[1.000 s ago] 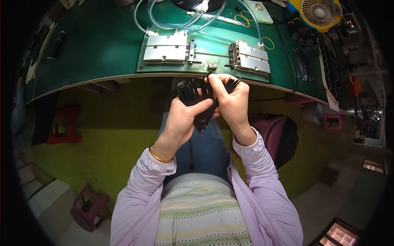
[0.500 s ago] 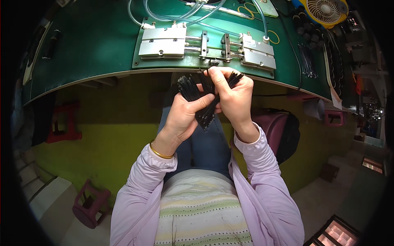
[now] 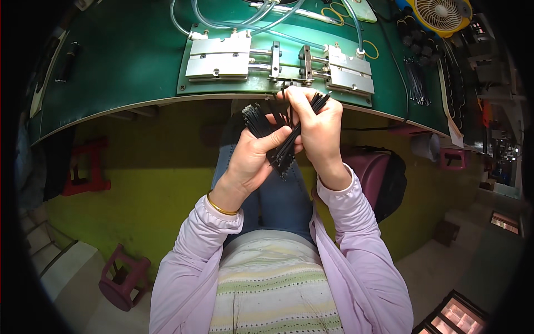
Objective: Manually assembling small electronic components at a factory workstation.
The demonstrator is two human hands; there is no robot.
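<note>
My left hand (image 3: 250, 155) is closed around a thick bundle of short black wires (image 3: 257, 121), with its thumb laid across them. Light-coloured tips show at the bundle's ends. My right hand (image 3: 316, 125) is closed too, with a thinner bunch of black wires (image 3: 320, 102) passing through its grip. Its thumb and forefinger pinch at the table's front edge, right by the clamp fixture; what sits between those fingertips is too small to make out. That fixture has two silver pneumatic cylinders (image 3: 217, 58) (image 3: 349, 70) facing each other, with dark metal jaws (image 3: 305, 65) between them.
Clear air hoses (image 3: 267, 22) loop behind the fixture on the green table (image 3: 128, 50). At the back right stand a yellow fan (image 3: 439, 14) and bundled dark cables (image 3: 417, 83). Stools (image 3: 123, 276) (image 3: 86, 167) are on the left floor; a maroon seat with a black bag (image 3: 384, 178) is on the right.
The thin bunch of wires in my right hand has shifted slightly and fans out more across my left hand's bundle. Both hands remain in nearly the same place by the fixture.
</note>
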